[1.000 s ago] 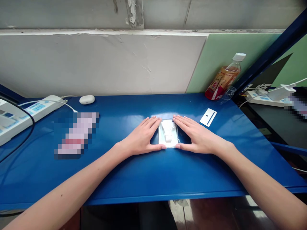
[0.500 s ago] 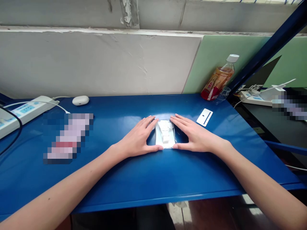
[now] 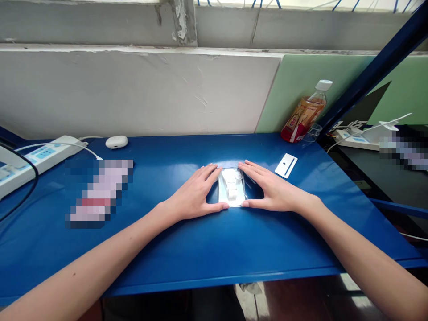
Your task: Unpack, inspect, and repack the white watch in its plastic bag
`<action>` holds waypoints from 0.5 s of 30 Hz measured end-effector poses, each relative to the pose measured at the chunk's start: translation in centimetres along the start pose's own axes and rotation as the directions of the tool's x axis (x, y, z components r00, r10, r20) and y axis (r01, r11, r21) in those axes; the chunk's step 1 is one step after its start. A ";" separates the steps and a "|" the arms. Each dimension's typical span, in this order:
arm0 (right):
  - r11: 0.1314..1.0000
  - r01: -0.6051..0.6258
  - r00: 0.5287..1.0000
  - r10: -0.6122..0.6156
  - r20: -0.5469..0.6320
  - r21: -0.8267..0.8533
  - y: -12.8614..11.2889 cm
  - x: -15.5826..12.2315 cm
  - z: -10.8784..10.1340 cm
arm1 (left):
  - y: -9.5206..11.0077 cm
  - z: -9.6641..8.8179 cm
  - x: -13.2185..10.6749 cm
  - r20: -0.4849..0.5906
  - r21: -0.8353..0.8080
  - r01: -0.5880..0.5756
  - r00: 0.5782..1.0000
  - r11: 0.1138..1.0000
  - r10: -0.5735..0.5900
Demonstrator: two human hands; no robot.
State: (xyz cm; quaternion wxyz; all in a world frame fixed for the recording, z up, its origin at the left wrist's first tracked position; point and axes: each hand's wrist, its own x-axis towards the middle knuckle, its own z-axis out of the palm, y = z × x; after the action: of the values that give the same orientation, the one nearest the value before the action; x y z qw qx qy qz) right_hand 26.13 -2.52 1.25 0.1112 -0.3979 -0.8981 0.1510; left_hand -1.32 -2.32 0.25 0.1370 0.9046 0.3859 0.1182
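Note:
A small clear packet point(image 3: 224, 196) lies flat on the blue table, with a white item point(image 3: 232, 189) inside whose kind I cannot make out. My left hand point(image 3: 195, 194) rests at the packet's left side, thumb spread from the stretched fingers. On the other side, my right hand point(image 3: 272, 189) mirrors it, its fingers likewise stretched and thumb apart. The fingertips and thumb tips of both hands are at the packet's edges and corners. Neither hand is wrapped around it.
A white card point(image 3: 286, 165) lies right of my right hand. A bottle point(image 3: 305, 113) stands in the back right corner. Leftward are a blurred-out phone-like object point(image 3: 103, 191), a white earbud case point(image 3: 117, 141) and a power strip point(image 3: 43, 154) with cables. The blue table point(image 3: 200, 254) ends at a front edge.
The camera view has shifted slightly, so the surroundings sit a little lower and further right. My hands keep the same pose around the packet.

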 end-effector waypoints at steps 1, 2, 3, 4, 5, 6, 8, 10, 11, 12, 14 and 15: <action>1.000 0.003 1.000 -0.003 -0.004 0.002 0.0 0.0 0.0 | 0.0 0.0 0.0 -0.001 0.000 0.005 1.000 1.000 -0.005; 1.000 0.007 1.000 -0.007 -0.009 0.002 0.0 0.0 0.1 | 0.0 0.0 -0.1 -0.001 0.002 0.008 1.000 1.000 -0.008; 1.000 0.014 1.000 -0.014 -0.016 0.003 0.0 0.0 0.1 | 0.0 0.0 -0.1 0.002 0.005 0.011 1.000 1.000 -0.011; 1.000 0.021 1.000 -0.021 -0.023 0.004 0.1 0.0 0.1 | 0.0 0.0 -0.1 0.004 0.006 0.014 1.000 1.000 -0.014; 1.000 0.026 0.999 -0.026 -0.029 0.005 0.1 0.0 0.2 | 0.0 0.0 -0.2 0.003 0.007 0.017 1.000 1.000 -0.017; 1.000 0.028 0.999 -0.028 -0.033 0.004 0.1 0.0 0.2 | 0.0 0.1 -0.2 -0.002 0.006 0.019 1.000 1.000 -0.019; 1.000 0.026 0.999 -0.026 -0.041 -0.005 0.1 0.1 0.3 | 0.0 0.1 -0.3 -0.023 0.002 0.020 1.000 1.000 -0.020; 1.000 0.012 0.998 -0.013 -0.068 -0.015 0.1 0.2 0.4 | 0.0 0.2 -0.3 -0.050 0.003 0.016 0.999 1.000 -0.016; 1.000 0.003 0.996 -0.004 -0.091 -0.018 0.1 0.3 0.4 | 0.0 0.3 -0.3 -0.061 0.006 0.011 0.998 1.000 -0.011; 1.000 -0.007 0.993 0.004 -0.119 -0.020 0.2 0.3 0.4 | 0.0 0.3 -0.3 -0.077 0.009 0.011 0.997 1.000 -0.010; 1.000 -0.011 0.984 0.006 -0.176 -0.023 0.3 0.4 0.3 | -0.1 0.5 -0.2 -0.123 0.018 0.030 0.992 0.999 -0.027; 1.000 -0.001 0.981 -0.004 -0.196 -0.022 0.3 0.4 0.2 | -0.1 0.6 -0.1 -0.151 0.023 0.048 0.988 0.999 -0.045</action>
State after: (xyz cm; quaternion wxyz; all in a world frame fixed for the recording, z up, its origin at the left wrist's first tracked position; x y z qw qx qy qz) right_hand 26.00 -2.06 0.94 0.1950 -0.4114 -0.8846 0.1009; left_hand -1.33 -2.42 -0.36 0.0983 0.8857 0.4176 0.1776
